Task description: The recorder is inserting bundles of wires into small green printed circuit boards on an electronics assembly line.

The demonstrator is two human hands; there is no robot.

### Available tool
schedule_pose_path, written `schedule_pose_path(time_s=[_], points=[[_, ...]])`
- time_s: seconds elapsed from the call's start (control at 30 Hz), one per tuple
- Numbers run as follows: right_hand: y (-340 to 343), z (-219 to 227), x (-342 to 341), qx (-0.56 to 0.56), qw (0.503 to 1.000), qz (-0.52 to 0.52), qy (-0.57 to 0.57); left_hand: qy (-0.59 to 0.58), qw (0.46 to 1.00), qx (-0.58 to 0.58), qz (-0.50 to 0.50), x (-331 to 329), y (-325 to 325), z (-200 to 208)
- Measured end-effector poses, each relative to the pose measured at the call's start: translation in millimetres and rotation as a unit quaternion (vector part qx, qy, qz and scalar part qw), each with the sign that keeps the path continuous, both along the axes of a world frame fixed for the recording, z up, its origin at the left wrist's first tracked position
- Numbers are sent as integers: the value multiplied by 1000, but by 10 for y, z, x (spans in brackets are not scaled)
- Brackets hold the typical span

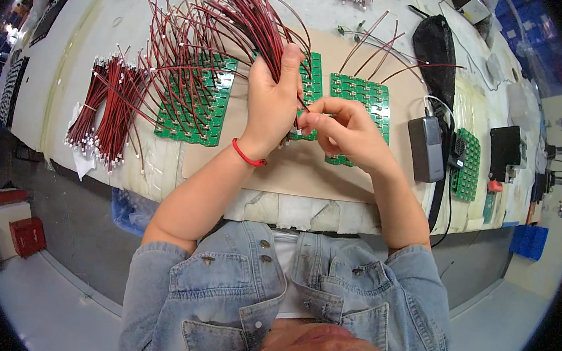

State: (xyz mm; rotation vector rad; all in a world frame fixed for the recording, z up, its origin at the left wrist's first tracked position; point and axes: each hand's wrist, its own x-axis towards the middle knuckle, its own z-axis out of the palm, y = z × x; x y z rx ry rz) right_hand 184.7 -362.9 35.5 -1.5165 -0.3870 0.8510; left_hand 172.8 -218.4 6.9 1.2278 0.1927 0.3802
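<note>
The person's left hand [272,102] is wrapped around a thick bundle of red and black wires [260,32], which fans out above its fingers. Right of them, the right hand [347,131] pinches what looks like one wire [303,103]. Green boards [217,108] lie on both sides of the fingers.

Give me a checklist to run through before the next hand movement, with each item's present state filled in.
1. Left hand closed around the wire bundle: ok.
2. Right hand pinching only one wire: cannot tell; the detail at its fingertips is too small.
3. Middle green board fully in sight: not ok; the hands partly cover it.
4. Wires on the left green board lying apart: not ok; they fan out and cross.
5. Grey box-shaped device clear of both hands: ok.
</note>
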Motion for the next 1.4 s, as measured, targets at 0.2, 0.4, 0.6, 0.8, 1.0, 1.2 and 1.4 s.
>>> schedule_pose_path(time_s=[0.2, 0.4, 0.6, 0.8, 1.0, 1.2, 1.4], points=[[8, -60, -59, 7, 1000, -28, -2, 24, 998, 48, -14, -78, -24, 45], [-73, 34, 16, -22, 1000, -9, -3, -16, 991, 121, -49, -61, -66, 28], [-556, 166, 273, 122, 978, -167, -12, 44, 980, -114, -159, -72, -9, 92], [-900, -20, 511, -53, 943, -258, -201, 53, 980, -131, -138, -49, -2, 114], [-1072, -40, 581, -90, 918, -278, -269, 36, 977, -200, -73, -47, 48, 131], [-1171, -47, 559, -85, 905, -328, -258, -10, 980, -199, -25, -44, 119, 220], [-1087, -540, 763, -105, 934, -252, -229, 2, 980, -187, -67, -80, 109, 156]])
